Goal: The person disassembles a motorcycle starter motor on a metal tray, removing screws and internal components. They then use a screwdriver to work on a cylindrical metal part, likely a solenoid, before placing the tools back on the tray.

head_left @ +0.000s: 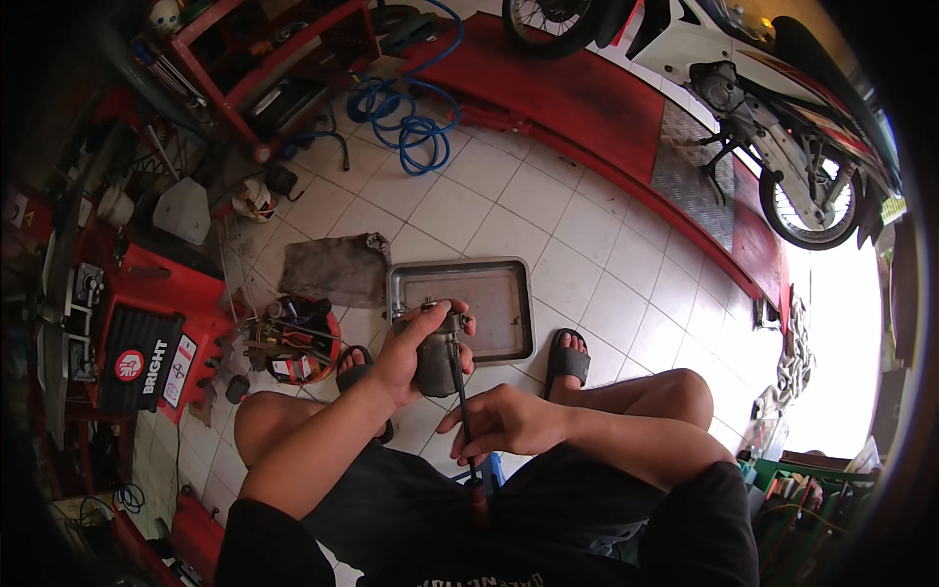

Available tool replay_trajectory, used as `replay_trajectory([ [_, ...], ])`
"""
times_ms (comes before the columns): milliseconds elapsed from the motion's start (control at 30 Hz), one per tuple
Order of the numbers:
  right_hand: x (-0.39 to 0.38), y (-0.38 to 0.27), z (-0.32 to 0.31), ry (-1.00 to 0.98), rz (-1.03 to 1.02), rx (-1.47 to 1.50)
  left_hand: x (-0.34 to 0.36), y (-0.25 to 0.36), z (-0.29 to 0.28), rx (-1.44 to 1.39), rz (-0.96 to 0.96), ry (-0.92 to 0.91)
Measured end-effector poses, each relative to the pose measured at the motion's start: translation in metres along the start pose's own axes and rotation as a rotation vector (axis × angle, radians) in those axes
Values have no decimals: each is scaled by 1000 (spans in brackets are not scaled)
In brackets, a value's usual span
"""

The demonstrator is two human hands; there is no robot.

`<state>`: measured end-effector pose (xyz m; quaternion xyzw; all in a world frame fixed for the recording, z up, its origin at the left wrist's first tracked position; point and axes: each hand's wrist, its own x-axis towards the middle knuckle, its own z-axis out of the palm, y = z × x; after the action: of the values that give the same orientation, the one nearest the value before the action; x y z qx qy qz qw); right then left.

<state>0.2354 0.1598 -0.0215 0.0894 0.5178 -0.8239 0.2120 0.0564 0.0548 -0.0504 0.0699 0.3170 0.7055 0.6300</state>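
Observation:
My left hand (411,350) grips a grey cylindrical metal part (437,364), like a small motor, held upright above my knees. My right hand (501,421) holds the thin black shaft of a screwdriver (460,391); its dark red handle (477,501) points down toward my lap and its tip meets the metal part. A shallow metal tray (509,293) lies on the tiled floor just beyond my hands, between my sandalled feet.
A grey rag (337,269) lies left of the tray. A round red tin of hand tools (298,340) and red tool cabinets (156,323) stand at left. A blue hose (406,117) coils at the back. A motorcycle (773,108) stands on a red ramp (587,98).

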Motion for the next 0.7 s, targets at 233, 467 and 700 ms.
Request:
replay_trajectory([
  [233,5,9,-7,0,41,-301,-1,1,0,63,-18,-12],
  [467,3,8,-6,-23,193,-142,4,-1,-8,66,-13,6],
  [700,5,12,-6,17,-36,100,8,-2,-9,51,-19,27],
])
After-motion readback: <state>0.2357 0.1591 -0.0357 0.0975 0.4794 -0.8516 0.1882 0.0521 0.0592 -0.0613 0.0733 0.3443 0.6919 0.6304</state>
